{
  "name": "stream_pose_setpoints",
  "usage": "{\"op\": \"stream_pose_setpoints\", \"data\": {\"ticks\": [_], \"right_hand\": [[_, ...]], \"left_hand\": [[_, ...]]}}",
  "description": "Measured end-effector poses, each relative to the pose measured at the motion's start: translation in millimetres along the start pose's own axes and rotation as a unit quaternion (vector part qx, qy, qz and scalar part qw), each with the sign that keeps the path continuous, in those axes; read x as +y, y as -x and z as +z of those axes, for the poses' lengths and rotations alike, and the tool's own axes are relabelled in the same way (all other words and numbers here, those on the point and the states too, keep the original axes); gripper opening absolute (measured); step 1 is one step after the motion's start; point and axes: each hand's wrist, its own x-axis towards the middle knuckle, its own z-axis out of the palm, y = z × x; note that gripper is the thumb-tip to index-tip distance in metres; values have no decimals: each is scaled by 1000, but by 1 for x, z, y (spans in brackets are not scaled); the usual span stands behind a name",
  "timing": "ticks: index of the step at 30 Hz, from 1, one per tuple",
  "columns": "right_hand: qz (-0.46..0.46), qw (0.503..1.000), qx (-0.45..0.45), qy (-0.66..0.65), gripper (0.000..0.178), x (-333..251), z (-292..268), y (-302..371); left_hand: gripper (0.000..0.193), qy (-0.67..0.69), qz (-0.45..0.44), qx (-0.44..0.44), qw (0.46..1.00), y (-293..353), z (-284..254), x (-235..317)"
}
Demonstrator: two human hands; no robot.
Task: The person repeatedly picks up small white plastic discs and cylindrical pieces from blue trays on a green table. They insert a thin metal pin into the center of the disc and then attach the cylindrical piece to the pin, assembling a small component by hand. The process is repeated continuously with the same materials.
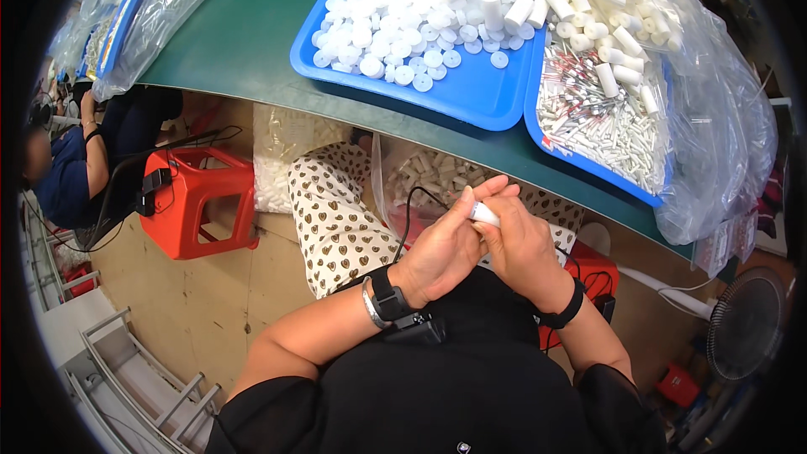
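Well left of the blue disc tray (479,92), a seated co-worker (63,181) in a dark blue top keeps an arm raised toward the green bench (244,34). Also left of the disc tray, a clear plastic bag (181,17) lies on the bench against a smaller blue-edged tray (126,21). Down and left of the disc tray, a red plastic stool (197,223) stands on the floor.

The disc tray itself bears a heap of round white discs (420,34). Just below its near edge, the left hand (441,252) cups the far end of a small white cylinder (485,214); whether its grip presses shut, I cannot tell. Meeting it there, below the disc tray, the right hand (527,244) has its grip clamped on that same cylinder, thumb and fingers around it.

Immediately right of the disc tray, a second blue tray (601,172) holds thin white pins (593,134), red-and-white leads (580,76) and stubby white rods (626,38). Further right of the disc tray, clear plastic sheeting (727,134) drapes over the bench edge. Down and right of it stands a black fan (744,324).
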Motion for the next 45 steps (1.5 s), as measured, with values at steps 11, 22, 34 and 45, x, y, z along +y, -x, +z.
{"op": "stream_pose_setpoints", "data": {"ticks": [11, 22, 34, 45], "right_hand": [[49, 998, 22, -39, 21, -3, 21, 4], [159, 969, -43, -185, 18, -7, 13, -6], [407, 588, -189, -673, 39, 16, -6, -10], [157, 974, -104, -129, 23, 2, 23, 2]], "left_hand": [[42, 96, 31, 3, 995, -2, -5, -13], [67, -152, 71, 42, 985, -3, -6, -7], [67, -129, 7, 16, 991, 2, -8, 23], [42, -117, 80, 104, 984, -6, -15, -12]]}}
